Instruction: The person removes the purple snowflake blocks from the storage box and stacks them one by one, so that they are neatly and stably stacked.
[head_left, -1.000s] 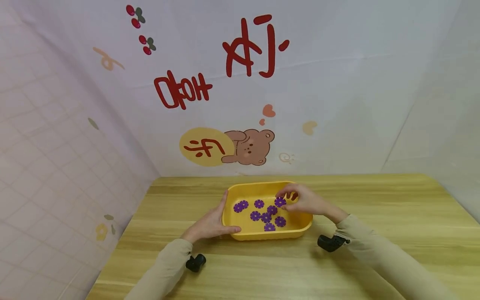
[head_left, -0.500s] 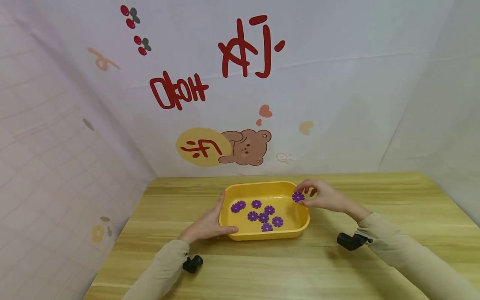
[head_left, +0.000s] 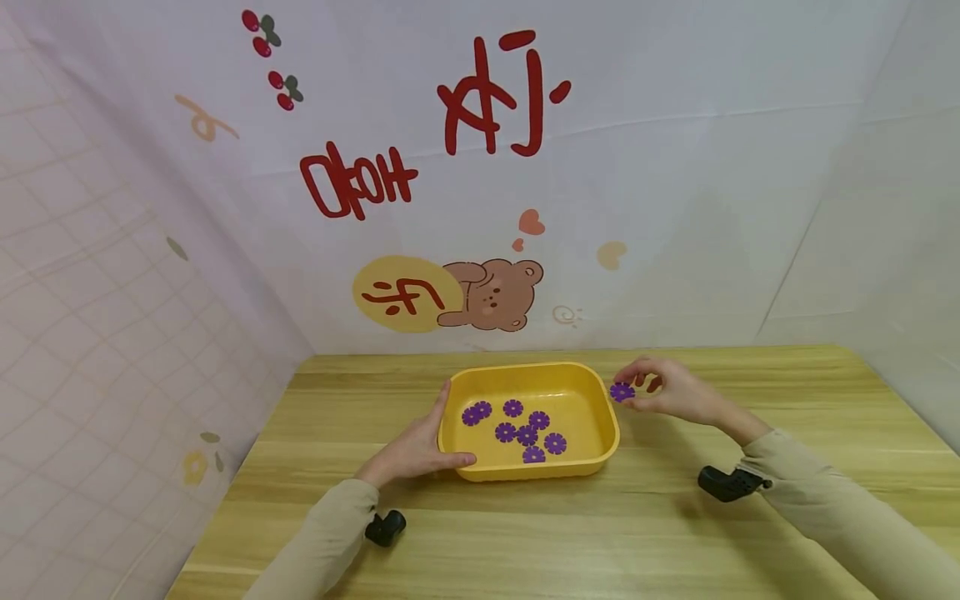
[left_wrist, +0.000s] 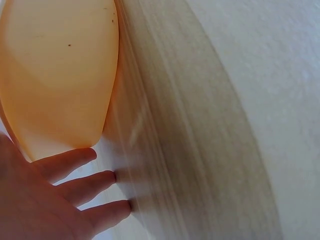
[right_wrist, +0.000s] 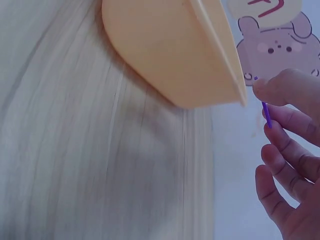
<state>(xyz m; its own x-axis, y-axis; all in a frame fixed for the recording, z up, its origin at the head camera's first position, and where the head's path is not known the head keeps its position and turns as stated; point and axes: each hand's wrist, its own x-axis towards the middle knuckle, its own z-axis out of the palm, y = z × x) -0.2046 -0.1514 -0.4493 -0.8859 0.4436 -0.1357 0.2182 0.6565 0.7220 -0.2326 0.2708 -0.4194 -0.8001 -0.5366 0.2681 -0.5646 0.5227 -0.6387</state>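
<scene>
My right hand (head_left: 678, 393) pinches a purple snowflake disc (head_left: 622, 392), a notched plastic building piece, between thumb and fingers. It is just outside the right rim of a yellow basin (head_left: 577, 377). The right wrist view shows the held disc (right_wrist: 267, 115) edge-on, with the other fingers spread below. My left hand (head_left: 412, 450) rests against the basin's left end, its thumb over the front rim. In the left wrist view its fingers (left_wrist: 85, 192) are straight and spread, touching the basin's outer wall (left_wrist: 65, 85). Several more purple discs (head_left: 527, 435) lie on the basin floor, some overlapping.
The basin stands on a light wood-grain table (head_left: 570, 533). Behind it rises a white wall covering (head_left: 675, 192) with red characters and a printed bear (head_left: 498, 296). Black wrist mounts (head_left: 729, 483) stick out from both sleeves.
My right hand has lifted a purple disc from the basin and carried it right, past the rim. The left hand stays at the basin's left end.
</scene>
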